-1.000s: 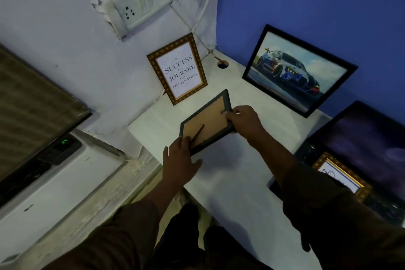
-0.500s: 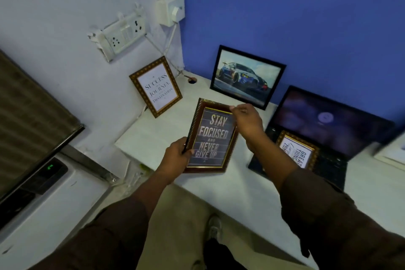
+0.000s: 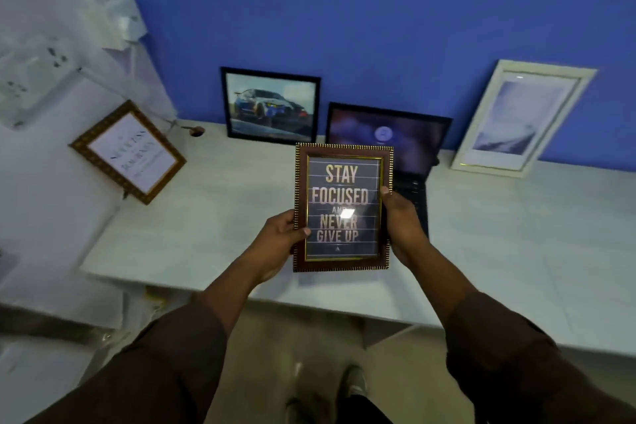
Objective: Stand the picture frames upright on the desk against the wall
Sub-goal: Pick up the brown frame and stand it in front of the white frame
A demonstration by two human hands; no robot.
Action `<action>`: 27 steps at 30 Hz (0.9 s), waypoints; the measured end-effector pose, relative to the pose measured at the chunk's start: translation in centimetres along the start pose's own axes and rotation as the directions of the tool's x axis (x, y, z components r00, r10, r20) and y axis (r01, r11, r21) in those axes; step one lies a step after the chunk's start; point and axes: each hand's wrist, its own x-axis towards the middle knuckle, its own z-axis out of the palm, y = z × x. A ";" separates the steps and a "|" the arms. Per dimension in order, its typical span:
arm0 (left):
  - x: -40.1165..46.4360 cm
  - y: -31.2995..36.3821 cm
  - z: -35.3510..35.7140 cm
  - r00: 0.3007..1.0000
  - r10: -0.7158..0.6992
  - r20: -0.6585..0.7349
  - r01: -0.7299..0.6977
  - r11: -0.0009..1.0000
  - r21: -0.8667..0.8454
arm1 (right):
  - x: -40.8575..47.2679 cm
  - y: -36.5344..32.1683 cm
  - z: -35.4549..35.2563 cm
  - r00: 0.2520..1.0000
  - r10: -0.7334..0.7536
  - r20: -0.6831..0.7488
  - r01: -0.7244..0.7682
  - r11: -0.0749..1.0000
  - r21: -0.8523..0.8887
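I hold a brown frame with a gold beaded edge (image 3: pixel 344 162), reading "STAY FOCUSED AND NEVER GIVE UP", face up above the white desk (image 3: pixel 213 224). My left hand (image 3: pixel 278 241) grips its left edge and my right hand (image 3: pixel 401 220) grips its right edge. Against the blue wall stand a black-framed car picture (image 3: pixel 271 105) and a white-framed pale picture (image 3: pixel 519 117). A gold-framed quote (image 3: pixel 129 151) leans against the white wall at the left.
An open laptop (image 3: pixel 406 134) sits on the desk behind the held frame, partly hidden by it. A socket board (image 3: pixel 32 76) and a plug with a cable are on the white wall. My feet (image 3: pixel 347 385) show below the desk's front edge.
The frame was turned from back side up to face up and lifted toward me. My view swung right, so the white frame came into sight; the small gold frame on the laptop is now hidden.
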 end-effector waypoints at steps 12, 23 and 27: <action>8.8 3.9 18.8 0.946 -0.223 0.237 0.257 0.959 -0.123 | 1.0 0.3 -18.0 0.963 -0.070 -0.260 0.049 0.995 -0.088; 20.3 4.9 36.4 0.940 -0.309 0.143 0.338 0.903 -0.266 | 8.8 -1.0 -34.6 0.981 -0.015 -0.196 0.012 1.000 -0.017; 24.4 4.3 40.6 0.930 -0.355 0.098 0.368 0.885 -0.284 | 11.7 -0.7 -39.0 0.985 0.036 -0.169 -0.037 0.999 0.002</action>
